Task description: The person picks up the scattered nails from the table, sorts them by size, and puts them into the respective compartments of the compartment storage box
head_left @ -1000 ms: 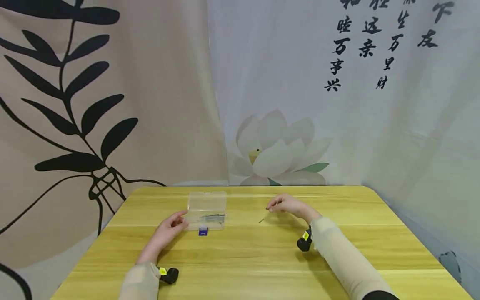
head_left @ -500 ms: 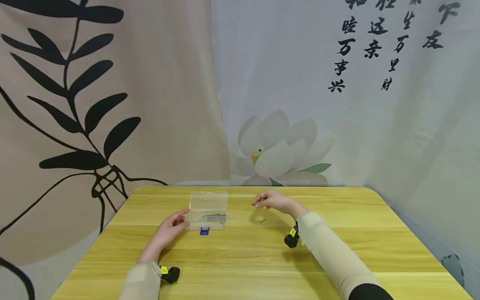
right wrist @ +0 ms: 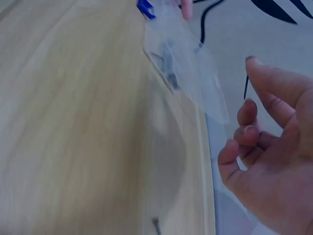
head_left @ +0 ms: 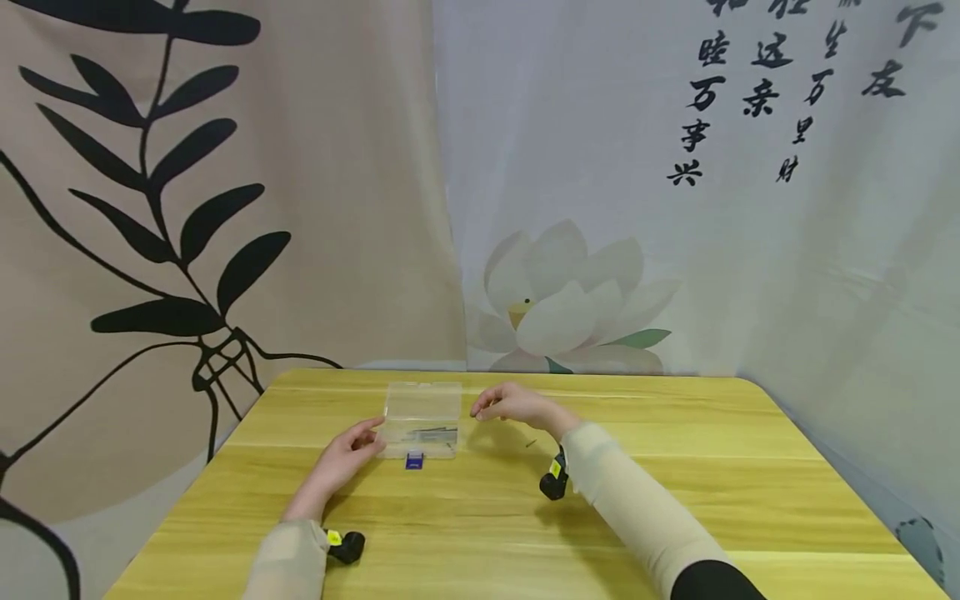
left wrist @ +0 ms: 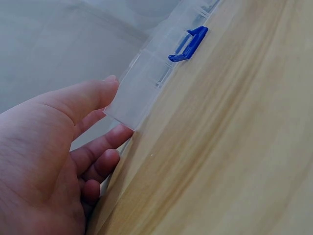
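Observation:
A clear plastic box (head_left: 420, 423) with its lid raised lies on the table, its blue latch (head_left: 414, 461) at the front. Inside it are several thin grey nails (head_left: 435, 434). My left hand (head_left: 347, 457) rests at the box's left side, thumb tip and fingertips against the corner in the left wrist view, fingers loosely bent. To the right of the box, my right hand (head_left: 517, 406) is raised over the table. Its thumb and forefinger pinch a thin dark nail (right wrist: 246, 87), which points downward; the other fingers are bent. Another nail (head_left: 531, 443) lies on the wood below.
The wooden table (head_left: 465, 533) reaches back to a printed curtain (head_left: 360, 208) with leaves, a lotus and black writing. Black cameras (head_left: 553, 479) are strapped to both wrists.
My right hand has lifted from the table and moved left toward the box with the nail, leaving another nail lying behind. My left hand has stayed at the box.

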A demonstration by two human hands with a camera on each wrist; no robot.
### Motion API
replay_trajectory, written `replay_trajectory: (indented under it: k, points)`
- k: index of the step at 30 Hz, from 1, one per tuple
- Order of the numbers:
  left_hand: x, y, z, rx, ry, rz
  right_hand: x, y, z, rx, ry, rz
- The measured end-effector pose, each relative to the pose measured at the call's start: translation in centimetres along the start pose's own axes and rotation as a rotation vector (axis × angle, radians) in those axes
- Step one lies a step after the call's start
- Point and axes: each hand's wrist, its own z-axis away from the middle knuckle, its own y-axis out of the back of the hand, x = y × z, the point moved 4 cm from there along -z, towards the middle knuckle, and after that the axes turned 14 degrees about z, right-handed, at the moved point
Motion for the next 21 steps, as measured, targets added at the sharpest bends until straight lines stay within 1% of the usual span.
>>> replay_trajectory:
  k: [6, 11, 13, 18, 21]
  points:
    - [0.0, -0.1, -0.1, -0.007, -0.006, 0.019, -1.3, -1.6, -1.4, 0.020, 0.028, 0.022]
    - [-0.2, -0.1, -0.4, 0.000, -0.008, 0.018, -1.9, -2.9, -2.5, 0.057, 0.075, 0.084]
    - [-0.3, 0.0, -0.5, 0.004, -0.011, 0.011, -2.2, -3.4, -2.7, 0.069, 0.101, 0.110]
    - [-0.3, 0.0, -0.3, 0.010, -0.019, 0.005, -2.5, -4.4, -3.3, 0.096, 0.129, 0.166]
    - [-0.2, 0.1, -0.2, 0.015, -0.015, 0.006, -2.6, -4.8, -3.5, 0.099, 0.143, 0.189]
